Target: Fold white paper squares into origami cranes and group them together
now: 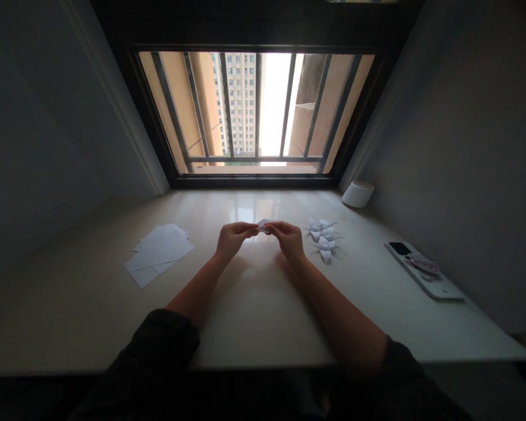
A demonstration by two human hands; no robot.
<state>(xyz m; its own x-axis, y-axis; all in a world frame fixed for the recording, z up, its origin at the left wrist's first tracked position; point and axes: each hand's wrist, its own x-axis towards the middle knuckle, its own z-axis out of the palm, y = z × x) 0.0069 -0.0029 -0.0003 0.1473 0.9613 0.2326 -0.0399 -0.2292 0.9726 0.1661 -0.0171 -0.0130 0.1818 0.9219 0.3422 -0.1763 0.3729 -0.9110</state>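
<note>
A small folded piece of white paper (263,224) is held up over the middle of the table, between my two hands. My left hand (234,237) pinches its left side between thumb and fingers. On the opposite side, my right hand (288,237) grips it the same way. The fingertips cover much of the paper, so its exact folded shape cannot be made out. Just right of my right hand lies a cluster of several folded white paper cranes (324,237) with thin pointed ends.
Loose white paper sheets (160,251) lie overlapping on the left of the pale tabletop (254,310). A white cup-like object (358,194) leans near the right wall. A phone in a light case (423,272) rests at the right. Behind stands a barred window (256,182).
</note>
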